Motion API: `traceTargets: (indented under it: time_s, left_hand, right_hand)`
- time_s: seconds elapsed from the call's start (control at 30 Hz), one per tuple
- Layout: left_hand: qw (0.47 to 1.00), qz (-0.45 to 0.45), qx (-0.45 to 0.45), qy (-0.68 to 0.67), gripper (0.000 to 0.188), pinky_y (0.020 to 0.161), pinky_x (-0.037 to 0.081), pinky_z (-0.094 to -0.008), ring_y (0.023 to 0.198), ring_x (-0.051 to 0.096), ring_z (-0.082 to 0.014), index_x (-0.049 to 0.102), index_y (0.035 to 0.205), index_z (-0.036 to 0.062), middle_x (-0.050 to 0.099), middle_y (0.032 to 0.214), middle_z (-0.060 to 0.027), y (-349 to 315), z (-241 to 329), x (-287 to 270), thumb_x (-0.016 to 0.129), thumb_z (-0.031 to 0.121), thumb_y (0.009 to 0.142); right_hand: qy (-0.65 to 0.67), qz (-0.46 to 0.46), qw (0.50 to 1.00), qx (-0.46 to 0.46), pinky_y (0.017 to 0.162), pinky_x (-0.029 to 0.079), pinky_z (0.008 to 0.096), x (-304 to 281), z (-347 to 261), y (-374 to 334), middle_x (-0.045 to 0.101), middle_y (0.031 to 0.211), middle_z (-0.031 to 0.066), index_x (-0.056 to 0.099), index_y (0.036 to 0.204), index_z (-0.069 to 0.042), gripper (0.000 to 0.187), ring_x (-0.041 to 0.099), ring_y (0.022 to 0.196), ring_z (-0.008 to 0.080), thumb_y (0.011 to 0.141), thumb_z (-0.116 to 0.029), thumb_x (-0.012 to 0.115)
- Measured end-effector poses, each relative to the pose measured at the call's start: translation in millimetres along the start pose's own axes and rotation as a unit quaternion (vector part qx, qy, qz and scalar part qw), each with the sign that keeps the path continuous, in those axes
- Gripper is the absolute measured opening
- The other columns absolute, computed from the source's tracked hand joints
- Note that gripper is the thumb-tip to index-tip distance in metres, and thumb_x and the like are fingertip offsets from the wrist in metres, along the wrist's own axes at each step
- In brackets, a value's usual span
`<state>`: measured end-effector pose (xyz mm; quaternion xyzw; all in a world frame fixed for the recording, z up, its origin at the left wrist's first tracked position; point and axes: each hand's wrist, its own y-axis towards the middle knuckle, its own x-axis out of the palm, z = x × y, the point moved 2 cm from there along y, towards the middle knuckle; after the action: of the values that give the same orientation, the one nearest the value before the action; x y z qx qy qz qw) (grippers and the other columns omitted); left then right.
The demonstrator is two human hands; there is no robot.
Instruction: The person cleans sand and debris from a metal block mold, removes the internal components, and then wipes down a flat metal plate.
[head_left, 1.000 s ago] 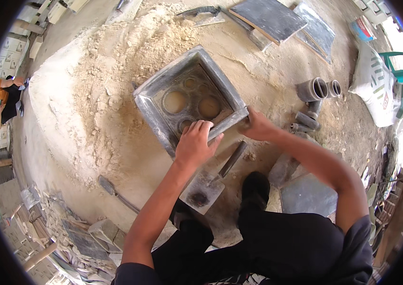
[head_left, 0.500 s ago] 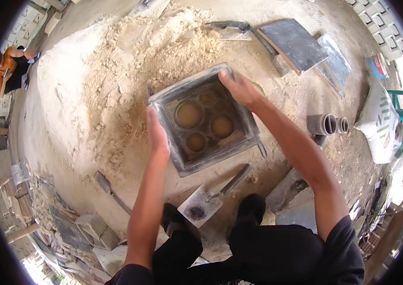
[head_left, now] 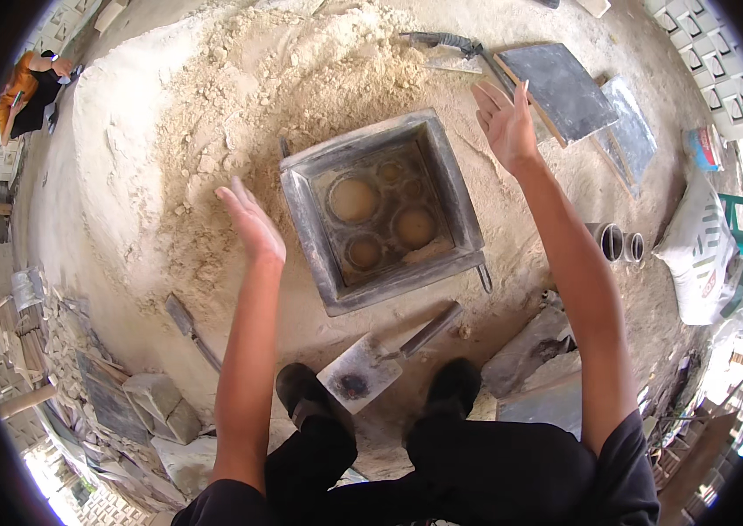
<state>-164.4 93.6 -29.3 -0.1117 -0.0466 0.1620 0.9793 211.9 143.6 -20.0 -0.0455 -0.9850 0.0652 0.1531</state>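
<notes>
flat grey trowel (head_left: 371,366) by feet. square grey metal mould with round recesses (head_left: 384,210) now released on sand heap (head_left: 240,88); left hand (head_left: 253,223), right hand (head_left: 504,123) lifted clear, fingers spread, empty. mould set down, free.

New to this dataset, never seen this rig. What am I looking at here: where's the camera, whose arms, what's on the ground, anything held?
There is no machine: a person wears a fisheye camera on the head, looking down, so straight edges bend near the rim. The two bare arms rising from the lower edge are that person's own. The left hand and right hand are open and hold nothing, one on each side of a square grey mould with round hollows inside. It sits on the ground beside a sand pile. A trowel lies by the feet, dark slabs beyond the right hand.
</notes>
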Motion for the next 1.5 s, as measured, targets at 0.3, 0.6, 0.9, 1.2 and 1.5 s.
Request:
traceTargets:
  time_s: [0.3,0.6,0.9,1.2,1.5]
  left_hand:
    - [0.99,-0.119,0.07,-0.036,0.081,0.118,-0.007,-0.0367,0.149,-0.004,-0.0223,0.004,0.154,0.0061,-0.005,0.161,-0.0099,7,-12,22,0.017,0.063,0.098]
    - [0.962,-0.06,0.047,0.263,0.1,0.119,0.008,-0.0462,0.147,0.006,-0.0337,-0.003,0.154,0.0082,0.0,0.161,-0.0164,-16,-6,20,0.048,0.066,0.089]
    - [0.993,-0.056,-0.003,0.108,0.095,0.104,0.036,-0.0332,0.127,0.045,-0.0268,0.007,0.152,-0.0011,0.034,0.148,-0.0213,-54,-25,5,0.059,0.002,0.073]
    - [0.993,-0.077,-0.003,0.087,0.093,0.096,0.042,-0.0307,0.12,0.05,-0.021,0.016,0.155,0.013,0.041,0.145,-0.012,-58,-19,6,0.054,-0.001,0.071]
    - [0.987,-0.047,0.046,0.149,0.085,0.103,0.036,-0.0332,0.124,0.046,-0.0256,0.013,0.151,-0.003,0.042,0.14,-0.0246,-55,-21,5,0.064,0.019,0.086]
  right_hand:
    - [0.067,-0.101,0.987,0.103,0.117,0.025,0.0386,76,42,-15,0.026,0.154,0.0168,0.015,0.151,-0.002,0.069,0.03,0.14,0.0278,0.103,-0.051,0.022]
    - [-0.227,-0.052,0.971,0.048,0.114,0.024,0.0387,58,33,-29,0.034,0.149,0.02,0.028,0.148,-0.001,0.071,0.033,0.138,0.0291,0.1,-0.052,0.037]
    - [-0.161,-0.041,0.98,0.11,0.116,0.02,0.0367,35,58,-87,0.033,0.15,0.0219,0.029,0.147,0.002,0.078,0.028,0.141,0.0292,0.097,-0.055,0.044]
    - [-0.149,0.046,0.977,0.142,0.116,0.019,0.033,50,54,-103,0.036,0.15,0.0172,0.035,0.144,0.004,0.071,0.029,0.142,0.024,0.099,-0.05,0.044]
    - [-0.236,0.021,0.968,0.082,0.116,0.023,0.0344,48,49,-100,0.041,0.147,0.0198,0.037,0.143,0.005,0.067,0.035,0.139,0.026,0.101,-0.047,0.038]
